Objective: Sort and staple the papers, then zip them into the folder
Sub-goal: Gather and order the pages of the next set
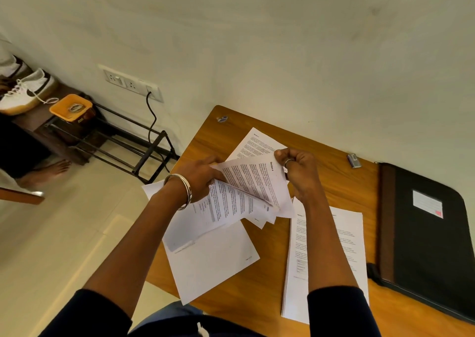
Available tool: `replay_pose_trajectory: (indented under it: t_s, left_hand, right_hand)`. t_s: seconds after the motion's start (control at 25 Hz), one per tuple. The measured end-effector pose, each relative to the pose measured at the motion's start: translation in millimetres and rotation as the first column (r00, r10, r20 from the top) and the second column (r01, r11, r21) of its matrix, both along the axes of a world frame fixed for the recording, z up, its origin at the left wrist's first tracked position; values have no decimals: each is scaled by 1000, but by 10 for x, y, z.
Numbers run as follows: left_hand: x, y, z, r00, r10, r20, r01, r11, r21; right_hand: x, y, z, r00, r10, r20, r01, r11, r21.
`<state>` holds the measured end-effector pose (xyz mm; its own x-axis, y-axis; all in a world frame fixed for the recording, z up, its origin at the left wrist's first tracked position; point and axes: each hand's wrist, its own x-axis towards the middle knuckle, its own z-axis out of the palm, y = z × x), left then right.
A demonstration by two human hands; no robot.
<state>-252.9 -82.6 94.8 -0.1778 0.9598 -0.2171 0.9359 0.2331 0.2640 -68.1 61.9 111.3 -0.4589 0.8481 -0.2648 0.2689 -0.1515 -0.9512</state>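
Above the wooden table (331, 172) I hold a bundle of printed sheets (253, 185). My left hand (200, 179) grips the bundle's left edge. My right hand (298, 167) pinches the top sheet, headed "Section 4", at its far corner. Under the bundle lie loose printed pages (210, 249) that overhang the table's left edge. A neat stack of papers (334, 257) rests under my right forearm. One more page (257, 143) lies beyond my hands. A small silver stapler (354, 160) sits near the wall. The black zip folder (424, 233) lies closed at the right.
The table stands against a white wall. On the floor at the left are a black metal rack (133, 141), an orange tub (70, 107), white shoes (25, 92) on a low bench and another person's bare foot (48, 170). A cable hangs from a wall socket (151, 92).
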Motion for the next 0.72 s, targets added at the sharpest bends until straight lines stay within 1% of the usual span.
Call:
replay_pose_trajectory:
  t_s: [0.12,0.2,0.28,0.4,0.52,0.56,0.6,0.68,0.72]
  left_hand:
    - [59,49,59,996,-1,92,-10,993,115]
    - [86,104,115,987,-23,158,-1,989,147]
    - [79,141,120,979,4,202,-27,993,111]
    - [46,134,85,961,95,259,-105,994,26]
    - [76,114,52,939,173,298,-176,984,-19]
    - [87,104,46,933,196,303,-200,980,-18]
    - [91,99,44,925,218,310,-225,974,-14]
    - [58,76,18,911,258,322,-268,963,-15]
    - [39,58,-5,903,275,331,-285,958,-21]
  right_hand:
    - [-34,-27,119,985,169,-34,-168,985,35]
    - [-43,-64,182,962,266,-62,-263,963,53]
    - [-25,-83,234,952,296,-78,-289,954,84]
    - [31,-74,288,956,265,-125,-250,960,124]
    - [93,-88,263,956,285,-64,-270,947,173]
    - [118,-101,246,958,274,-82,-260,954,148]
    - [150,-103,230,951,278,-136,-264,958,112]
    - [226,-86,191,893,372,-253,-364,928,79]
    - [254,-77,165,867,424,-262,-414,905,96]
